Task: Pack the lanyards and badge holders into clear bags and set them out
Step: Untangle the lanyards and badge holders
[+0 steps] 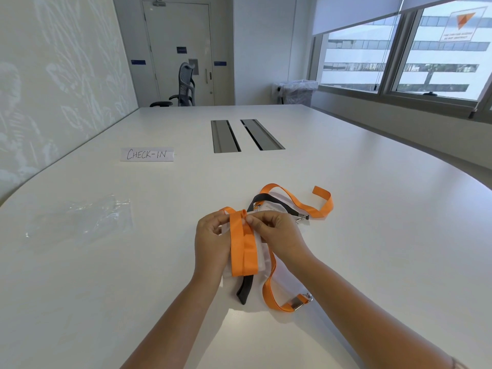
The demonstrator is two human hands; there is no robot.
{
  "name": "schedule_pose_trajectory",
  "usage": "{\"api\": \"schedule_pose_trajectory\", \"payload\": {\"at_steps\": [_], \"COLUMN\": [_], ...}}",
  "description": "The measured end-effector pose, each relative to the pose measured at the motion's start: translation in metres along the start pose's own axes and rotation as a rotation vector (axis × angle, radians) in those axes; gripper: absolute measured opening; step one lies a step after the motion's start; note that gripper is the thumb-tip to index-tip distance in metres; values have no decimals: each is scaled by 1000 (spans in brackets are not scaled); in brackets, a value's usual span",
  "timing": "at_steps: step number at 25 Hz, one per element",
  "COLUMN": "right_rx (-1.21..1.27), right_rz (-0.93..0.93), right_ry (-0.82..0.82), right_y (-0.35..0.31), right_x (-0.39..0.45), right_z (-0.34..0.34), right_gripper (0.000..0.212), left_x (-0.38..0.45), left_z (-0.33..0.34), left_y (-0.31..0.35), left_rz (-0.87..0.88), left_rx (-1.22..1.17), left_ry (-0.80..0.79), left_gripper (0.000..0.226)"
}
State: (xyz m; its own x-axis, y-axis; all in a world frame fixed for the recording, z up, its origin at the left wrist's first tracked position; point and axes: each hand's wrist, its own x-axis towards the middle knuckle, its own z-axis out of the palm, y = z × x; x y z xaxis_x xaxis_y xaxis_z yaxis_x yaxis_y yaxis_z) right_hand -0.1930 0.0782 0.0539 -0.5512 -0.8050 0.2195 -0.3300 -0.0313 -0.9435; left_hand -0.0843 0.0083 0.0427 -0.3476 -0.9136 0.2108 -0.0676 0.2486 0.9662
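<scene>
1. Head view looks down a long white table point(346, 182), and everything in play sits at its near end, right in front of the person.
2. Off to the left lie the clear bags point(80, 222), flat on the table, well apart from the hands. Nothing shows inside them from here, so I judge the packing itself has not begun.
3. Centre stage: an orange lanyard point(243, 249) is folded into flat loops over a clear badge holder point(259, 255). Its loose tail runs down to a metal clip point(299, 302) near the right forearm.
4. Left hand point(211, 243) has its fingers curled round the folded bundle from the left side, gripping lanyard and holder together.
5. Right hand point(274, 231) pinches the top of the orange fold, fingertips pressed on the strap.
6. A black lanyard point(274, 203) and a second orange lanyard point(319, 206) wait just beyond the hands, tangled loosely over another holder; a black strap end point(243, 291) pokes out beneath the held bundle.
7. So the step in hand reads as bundling. Next move, I reckon: gather that trailing tail and clip, keep the folds tight with one hand, and reach left for a bag.
8. Farther back, a "CHECK-IN" sign point(147, 154) likely marks the set-out spot.
</scene>
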Motion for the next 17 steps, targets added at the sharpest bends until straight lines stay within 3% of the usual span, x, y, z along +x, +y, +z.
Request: {"api": "schedule_pose_trajectory", "payload": {"at_steps": [2,7,12,14,17], "right_rx": [-55,-124,-110,-82,-37], "right_rz": [6,11,5,1,15], "right_ry": [-34,-76,-101,-106,-59], "right_y": [-1,-5,-6,-7,-7], "right_x": [0,1,-1,-1,-1], "right_z": [-1,-5,-8,-7,-8], "right_gripper": [15,23,14,7,13], "left_x": [2,2,3,4,5], "left_z": [-1,0,-1,-4,-8], "left_y": [-2,-2,1,0,0], "left_rz": [8,-1,-34,-3,78], "left_rx": [45,49,13,7,-5], "left_ry": [8,-21,-67,-58,-6], "left_gripper": [31,32,16,15,11]}}
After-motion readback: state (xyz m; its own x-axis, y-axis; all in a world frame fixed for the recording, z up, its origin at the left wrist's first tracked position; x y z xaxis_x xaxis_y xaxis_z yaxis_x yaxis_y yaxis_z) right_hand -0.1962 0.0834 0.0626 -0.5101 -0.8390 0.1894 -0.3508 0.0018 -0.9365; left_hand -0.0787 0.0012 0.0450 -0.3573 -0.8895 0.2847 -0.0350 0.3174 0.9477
